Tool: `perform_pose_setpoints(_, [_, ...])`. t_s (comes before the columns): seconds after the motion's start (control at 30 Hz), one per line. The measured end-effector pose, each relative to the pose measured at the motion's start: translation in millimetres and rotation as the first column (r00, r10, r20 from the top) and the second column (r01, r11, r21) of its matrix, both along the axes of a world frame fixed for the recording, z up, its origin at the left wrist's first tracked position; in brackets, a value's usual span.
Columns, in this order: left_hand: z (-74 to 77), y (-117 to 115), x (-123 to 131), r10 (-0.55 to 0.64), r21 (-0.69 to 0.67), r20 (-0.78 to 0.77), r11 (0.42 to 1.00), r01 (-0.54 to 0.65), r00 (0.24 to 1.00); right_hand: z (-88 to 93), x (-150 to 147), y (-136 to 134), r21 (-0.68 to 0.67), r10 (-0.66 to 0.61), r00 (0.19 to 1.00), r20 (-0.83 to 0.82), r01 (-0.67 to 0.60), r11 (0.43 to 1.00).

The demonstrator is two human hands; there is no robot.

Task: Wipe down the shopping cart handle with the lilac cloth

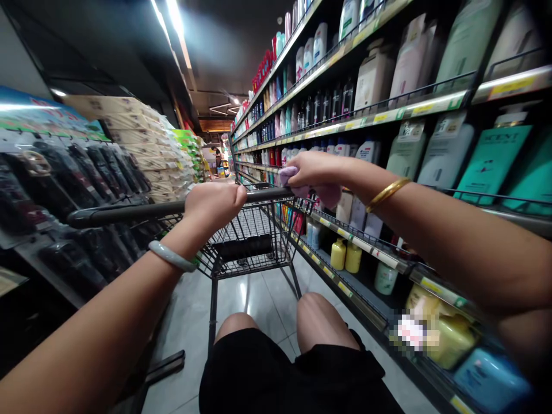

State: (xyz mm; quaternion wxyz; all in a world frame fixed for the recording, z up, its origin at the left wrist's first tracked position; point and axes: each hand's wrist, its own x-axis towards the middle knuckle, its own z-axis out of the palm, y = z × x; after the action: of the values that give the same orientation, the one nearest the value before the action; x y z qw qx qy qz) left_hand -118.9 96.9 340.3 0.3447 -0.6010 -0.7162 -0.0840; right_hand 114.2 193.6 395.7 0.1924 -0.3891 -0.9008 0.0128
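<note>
The left hand point(213, 206) is gripping the handle point(129, 214) of a shopping cart point(244, 267) near its middle, the fingers curling together around the bar, apparently to steady it. Toward the bar's right end, the right hand point(314, 168) is clamping a purple cloth point(328, 194), its fingers bunching the fabric together; the cloth is lying against the handle, its loose part hanging below the hand, probably because the palm is pinning only the upper folds. The cart is standing beside shelves point(435, 104) of bottles point(494, 158), with hanging packets point(81, 167) opposite; its handle is facing the wearer, presumably for easy reach.

The bar and the fabric are hiding most fingertips, so whether the right hand is touching the bar directly cannot be told. Mesh and shadow are obscuring the cart's interior, blur is softening many labels, a pixelated patch point(411, 333) is masking part of the bottom shelf, and the frame is cutting off both arms.
</note>
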Motion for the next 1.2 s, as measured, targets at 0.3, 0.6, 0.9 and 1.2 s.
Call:
perform_pose_setpoints(0.3, [1.9,-26,-26,0.063,-0.025,-0.084,0.998,-0.065,0.995,9.1,17,-5,-0.172,0.198,0.968,-0.156,-0.224,0.959])
perform_pose_setpoints(0.6, [2.5,-46,-66,0.051,-0.028,-0.083,0.998,-0.054,0.995,0.9,4,13,-0.235,0.275,0.939,-0.208,-0.321,0.917])
perform_pose_setpoints(0.9, [-3.4,-68,-116,0.007,0.069,-0.089,0.998,-0.001,0.996,-43.5,-15,-10,-0.187,0.386,0.62,-0.683,-0.66,0.728])
perform_pose_setpoints(1.2, [-14.8,-88,-65,-0.401,0.412,0.101,0.85,0.328,0.911,-78.8,-66,-31,0.015,0.368,0.419,-0.83,-0.643,0.766])
